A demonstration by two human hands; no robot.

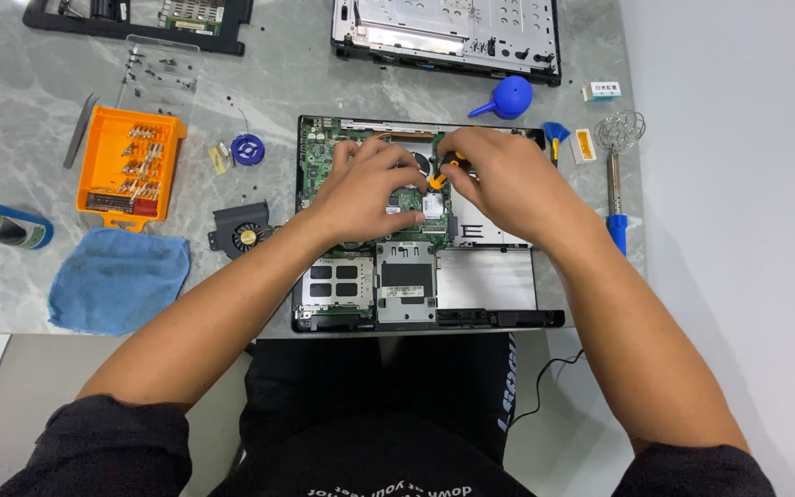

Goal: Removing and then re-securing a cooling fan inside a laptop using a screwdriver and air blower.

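Over the middle of the opened black laptop base with its green circuit board bared (416, 294), both hands work close together. Right hand (499, 179) closed round a small screwdriver with an orange and black handle (443, 170); only a bit of the handle shows between the fingers, and the tip is hidden. The tool's long axis seems to stand steeply, pointing down into the board just left of that hand's knuckles. Left hand (370, 189) lies flat-curled on the board, fingers bent, tips touching the board beside the driver; whether it pinches anything I cannot tell. The right hand has the tool; the left is just beside it.

Well to the left of the left hand: an orange plastic bit case (131, 166), open, rows of metal bits inside. Nearer, a loose black cooling fan (241, 230) and a blue cloth (117, 276).
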